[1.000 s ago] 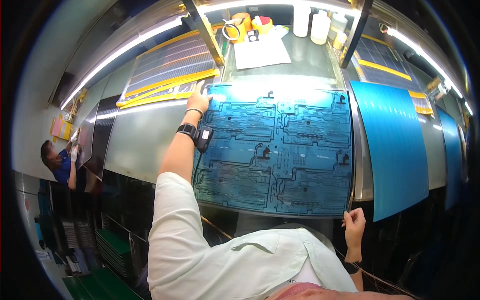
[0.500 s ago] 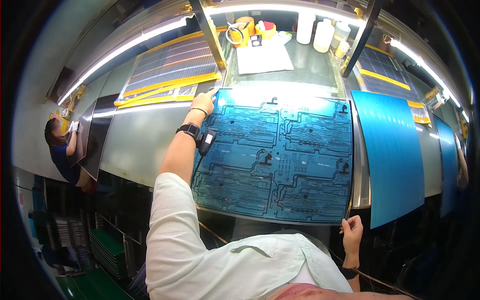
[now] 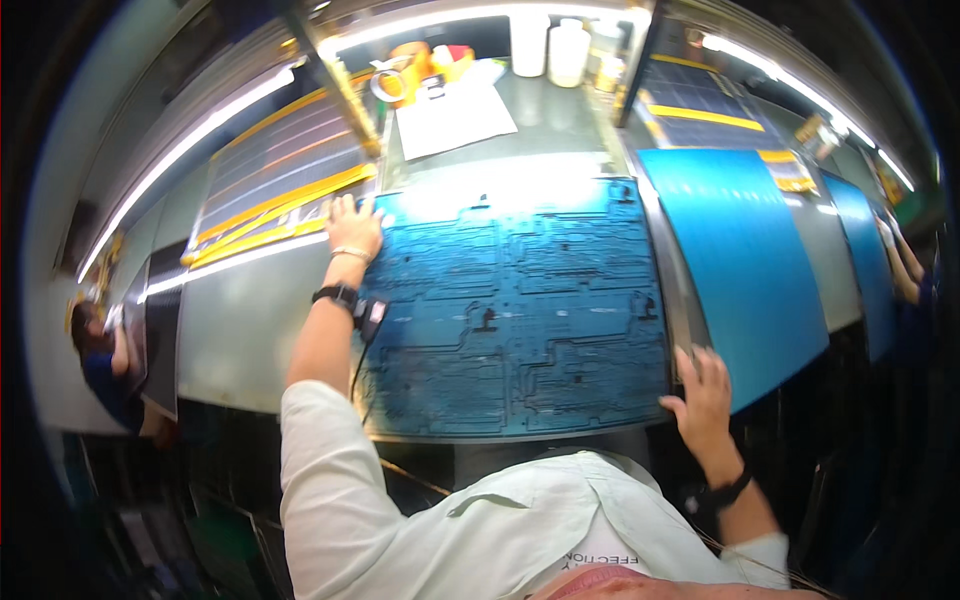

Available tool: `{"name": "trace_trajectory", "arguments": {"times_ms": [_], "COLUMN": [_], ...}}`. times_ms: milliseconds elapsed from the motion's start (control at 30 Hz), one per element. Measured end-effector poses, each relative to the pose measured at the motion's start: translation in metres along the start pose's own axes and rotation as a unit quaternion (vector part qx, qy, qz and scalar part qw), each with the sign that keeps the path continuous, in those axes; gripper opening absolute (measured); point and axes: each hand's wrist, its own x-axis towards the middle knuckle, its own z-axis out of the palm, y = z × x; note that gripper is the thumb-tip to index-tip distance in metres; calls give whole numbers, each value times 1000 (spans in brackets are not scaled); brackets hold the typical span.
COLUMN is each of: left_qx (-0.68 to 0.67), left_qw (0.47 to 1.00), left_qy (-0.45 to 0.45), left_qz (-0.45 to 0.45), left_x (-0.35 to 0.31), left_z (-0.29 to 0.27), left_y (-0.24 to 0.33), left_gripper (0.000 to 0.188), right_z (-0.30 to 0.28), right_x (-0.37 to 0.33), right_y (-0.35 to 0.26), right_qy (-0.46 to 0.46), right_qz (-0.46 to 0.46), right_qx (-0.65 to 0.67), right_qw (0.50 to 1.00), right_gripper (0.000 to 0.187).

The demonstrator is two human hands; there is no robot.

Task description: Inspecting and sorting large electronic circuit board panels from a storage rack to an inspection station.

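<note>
In front of me lies a large blue panel with dark circuit patterns (image 3: 510, 320), shiny under the lamp. My left hand (image 3: 356, 226) is at its far left corner, fingers spread, seemingly resting on the edge there; nothing shows in its grip. By the panel's near right edge, my right hand (image 3: 704, 400) is raised with its fingers apart and holds nothing. Whether its thumb touches the panel's edge I cannot tell. A plain blue sheet (image 3: 740, 260) stands just beyond that hand on the right, and its lower part reaches past the bench edge.
A white paper sheet (image 3: 455, 125), orange tape rolls (image 3: 405, 72) and white bottles (image 3: 568, 52) are at the back. Yellow-edged dark sheets (image 3: 285, 150) lie back left. One co-worker (image 3: 105, 365) is at far left; another's arm (image 3: 900, 262) shows at far right. A metal post (image 3: 335, 85) rises behind.
Both hands have opened. My right hand has let go of the panel's near right corner and moved up along its side. My left fingers have spread at the far left corner. The view has shifted.
</note>
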Motion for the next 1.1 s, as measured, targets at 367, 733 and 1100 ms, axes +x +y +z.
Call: {"name": "trace_trajectory", "arguments": {"times_ms": [367, 733, 1100], "left_qx": [-63, -87, -34], "left_qw": [994, 983, 982], "left_qy": [-88, -141, -151], "left_qz": [-27, -76, -104], "left_x": [-3, -4, -3], "left_z": [4, 6, 6], "left_y": [2, 13, 20], "left_gripper": [43, 63, 72], "right_z": [72, 88, 22], "right_x": [275, 286, 37], "right_y": [59, 71, 35], "right_qy": [-137, -100, -79], "right_qz": [-129, -90, -139], "right_qx": [-162, -151, -63], "right_qw": [969, 979, 985], "right_gripper": [68, 60, 60]}}
